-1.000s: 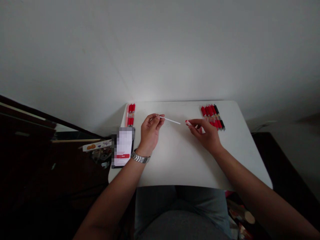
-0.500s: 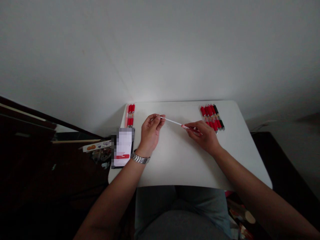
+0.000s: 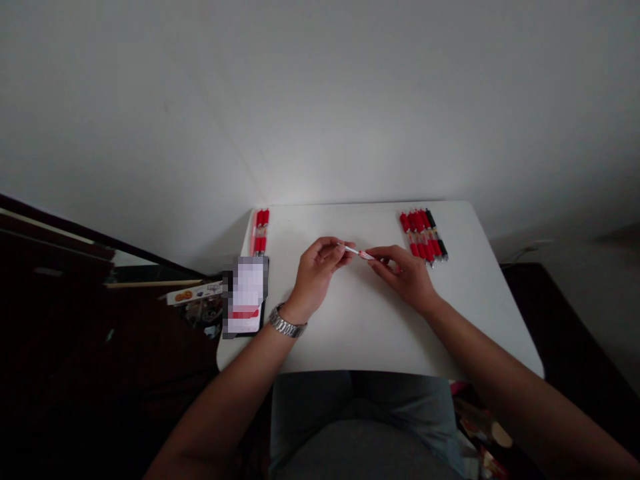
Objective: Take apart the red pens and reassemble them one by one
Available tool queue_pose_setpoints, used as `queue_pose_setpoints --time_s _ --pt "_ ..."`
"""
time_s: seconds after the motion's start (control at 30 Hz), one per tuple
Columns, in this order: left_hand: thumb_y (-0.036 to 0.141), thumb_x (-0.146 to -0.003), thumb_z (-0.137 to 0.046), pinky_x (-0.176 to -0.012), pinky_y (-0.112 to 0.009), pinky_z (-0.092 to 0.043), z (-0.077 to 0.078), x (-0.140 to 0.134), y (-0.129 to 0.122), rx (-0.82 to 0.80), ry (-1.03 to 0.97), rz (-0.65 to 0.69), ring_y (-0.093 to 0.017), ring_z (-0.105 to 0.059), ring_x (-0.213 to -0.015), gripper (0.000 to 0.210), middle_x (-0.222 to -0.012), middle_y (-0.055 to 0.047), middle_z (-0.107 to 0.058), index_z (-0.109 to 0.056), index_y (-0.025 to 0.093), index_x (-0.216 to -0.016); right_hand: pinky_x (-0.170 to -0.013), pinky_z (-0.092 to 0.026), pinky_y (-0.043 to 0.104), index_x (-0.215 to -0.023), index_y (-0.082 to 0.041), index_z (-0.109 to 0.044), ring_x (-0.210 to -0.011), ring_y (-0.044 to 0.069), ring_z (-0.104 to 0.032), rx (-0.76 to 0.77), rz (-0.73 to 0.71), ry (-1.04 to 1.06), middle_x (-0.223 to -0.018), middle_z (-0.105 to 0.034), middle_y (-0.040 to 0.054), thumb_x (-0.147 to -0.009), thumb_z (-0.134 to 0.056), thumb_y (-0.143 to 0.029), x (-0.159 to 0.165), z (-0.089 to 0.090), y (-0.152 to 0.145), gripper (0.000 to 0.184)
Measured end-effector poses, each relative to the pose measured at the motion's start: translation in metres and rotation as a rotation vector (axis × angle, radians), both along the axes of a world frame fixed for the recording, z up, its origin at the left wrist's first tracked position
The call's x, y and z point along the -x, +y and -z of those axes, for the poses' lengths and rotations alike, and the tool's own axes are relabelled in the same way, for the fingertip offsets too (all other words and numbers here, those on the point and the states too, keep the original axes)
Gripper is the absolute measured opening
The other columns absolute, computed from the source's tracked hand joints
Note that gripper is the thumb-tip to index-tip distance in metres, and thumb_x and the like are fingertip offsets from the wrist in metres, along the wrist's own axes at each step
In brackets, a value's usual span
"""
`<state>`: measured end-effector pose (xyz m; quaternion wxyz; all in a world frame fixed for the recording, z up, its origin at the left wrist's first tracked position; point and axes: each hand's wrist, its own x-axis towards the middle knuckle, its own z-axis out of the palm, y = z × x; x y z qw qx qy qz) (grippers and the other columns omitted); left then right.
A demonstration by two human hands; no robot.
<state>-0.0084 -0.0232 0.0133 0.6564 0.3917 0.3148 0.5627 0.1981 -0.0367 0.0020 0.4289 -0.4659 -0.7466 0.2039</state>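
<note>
Over the middle of the white table, my left hand [image 3: 320, 270] pinches a thin white pen refill [image 3: 352, 250] between thumb and fingers. A red-and-clear pen barrel [image 3: 367, 255] is held in my right hand [image 3: 403, 275], its end pointing left. The refill's visible white length runs straight into line with the barrel's end and appears to sit inside it. My right fingers cover most of the barrel, and the left fingertips hide the refill's other end. A metal watch [image 3: 287, 321] is on my left wrist.
Several red pens [image 3: 421, 237] and a black one [image 3: 437, 235] lie side by side at the table's back right. More red pens [image 3: 262, 232] lie at the back left, above a phone [image 3: 247, 293]. The white table [image 3: 370, 333] meets a wall behind.
My left hand has moved right and slightly toward me, bringing the refill closer to my right hand. Much less of the white refill shows between them. My right hand has barely moved.
</note>
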Motion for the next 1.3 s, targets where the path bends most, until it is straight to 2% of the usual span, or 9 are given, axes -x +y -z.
queue_pose_setpoints --time_s 0.27,0.47,0.63,0.8,0.9,1.0,1.13,1.23,1.3 --pt "0.027 -0.087 -0.077 -0.09 -0.03 -0.057 -0.004 -0.003 -0.002 -0.028 0.052 0.0 -0.014 -0.071 -0.092 0.018 -0.108 -0.007 -0.075 -0.07 0.018 -0.101 -0.069 -0.054 0.03 -0.11 -0.023 -0.072 -0.077 0.017 -0.067 0.075 0.027 0.069 -0.096 -0.075 0.0044 -0.095 -0.065 -0.033 -0.002 -0.001 -0.001 0.019" --pt "0.026 -0.087 -0.076 -0.096 -0.033 -0.055 0.003 0.0 0.001 -0.058 0.092 0.018 -0.015 -0.07 -0.099 0.02 -0.11 -0.006 -0.073 -0.071 0.019 -0.106 -0.068 -0.053 0.03 -0.11 -0.023 -0.072 -0.078 0.017 -0.065 0.128 0.029 0.113 -0.097 -0.075 0.005 -0.095 -0.065 -0.035 -0.003 0.0 -0.002 0.02" --pt "0.028 -0.088 -0.073 -0.101 -0.039 -0.053 0.011 0.007 0.006 -0.118 0.434 0.115 -0.02 -0.068 -0.107 0.026 -0.12 -0.01 -0.07 -0.069 0.018 -0.112 -0.067 -0.052 0.031 -0.109 -0.022 -0.072 -0.078 0.017 -0.065 0.138 0.053 0.16 -0.102 -0.076 0.0061 -0.095 -0.065 -0.036 -0.007 -0.005 -0.003 0.021" --pt "0.025 -0.092 -0.067 -0.095 -0.039 -0.055 0.012 -0.004 0.004 -0.416 0.861 0.132 -0.018 -0.066 -0.099 0.026 -0.117 -0.009 -0.066 -0.066 0.019 -0.117 -0.065 -0.052 0.03 -0.107 -0.023 -0.073 -0.077 0.017 -0.065 0.109 0.072 0.13 -0.1 -0.077 0.0058 -0.095 -0.065 -0.039 -0.013 -0.019 -0.003 0.021" --pt "0.024 -0.091 -0.069 -0.102 -0.043 -0.051 0.008 -0.018 0.002 -0.583 1.063 0.128 -0.022 -0.062 -0.107 0.029 -0.118 -0.008 -0.063 -0.065 0.021 -0.119 -0.066 -0.054 0.03 -0.106 -0.023 -0.073 -0.08 0.017 -0.067 0.096 0.104 0.118 -0.098 -0.076 0.0054 -0.094 -0.066 -0.04 -0.02 -0.024 -0.004 0.021" --pt "0.026 -0.092 -0.068 -0.106 -0.043 -0.047 0.005 -0.033 0.004 -0.725 1.185 0.132 -0.024 -0.056 -0.115 0.04 -0.12 -0.008 -0.06 -0.059 0.023 -0.131 -0.072 -0.055 0.031 -0.107 -0.023 -0.072 -0.085 0.018 -0.069 0.113 0.129 0.123 -0.102 -0.076 0.0055 -0.094 -0.067 -0.04 -0.03 -0.025 -0.007 0.022" --pt "0.03 -0.096 -0.062 -0.103 -0.043 -0.046 0.005 -0.052 0.007 -0.844 1.307 0.166 -0.024 -0.054 -0.11 0.047 -0.118 -0.009 -0.057 -0.053 0.026 -0.142 -0.082 -0.056 0.034 -0.108 -0.023 -0.071 -0.091 0.02 -0.07 0.101 0.213 0.163 -0.105 -0.075 0.0057 -0.093 -0.069 -0.041 -0.046 -0.023 -0.015 0.024" --pt "0.035 -0.098 -0.057 -0.1 -0.043 -0.047 0.006 -0.065 0.009 -0.904 1.346 0.179 -0.026 -0.053 -0.107 0.04 -0.117 -0.01 -0.056 -0.058 0.027 -0.137 -0.082 -0.056 0.036 -0.107 -0.024 -0.072 -0.087 0.02 -0.071 0.113 0.283 0.167 -0.1 -0.076 0.0051 -0.091 -0.07 -0.043 -0.055 -0.021 -0.024 0.025" --pt "0.035 -0.098 -0.057 -0.098 -0.044 -0.047 0.007 -0.072 0.01 -0.918 1.35 0.181 -0.027 -0.053 -0.106 0.031 -0.116 -0.012 -0.056 -0.065 0.022 -0.125 -0.083 -0.057 0.038 -0.107 -0.023 -0.071 -0.088 0.022 -0.072 0.133 0.327 0.169 -0.099 -0.077 0.0059 -0.09 -0.071 -0.044 -0.058 -0.019 -0.03 0.027"
